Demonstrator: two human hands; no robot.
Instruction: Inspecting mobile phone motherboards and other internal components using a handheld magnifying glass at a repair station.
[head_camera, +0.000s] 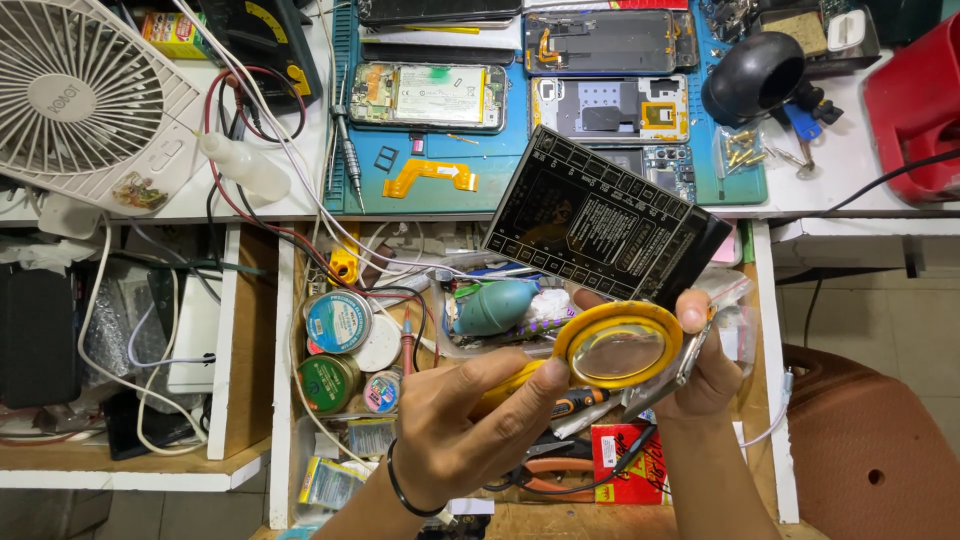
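Note:
My left hand (462, 418) grips the yellow handle of a round yellow-rimmed magnifying glass (618, 346), held above an open drawer. My right hand (704, 368) touches the lens rim with its thumb while holding a thin silver tool, likely tweezers (688, 362), and the lower edge of a black rectangular board (605, 218) with white printing. The board tilts up over the bench edge. A black band circles my left wrist.
The drawer (283, 400) holds round tins (338, 321), a teal rubber blower (494, 306), pliers and wires. On the blue bench mat (480, 170) lie several opened phones (428, 96), a screwdriver and an orange flex strip. A white fan (75, 95) stands left, a brown stool right.

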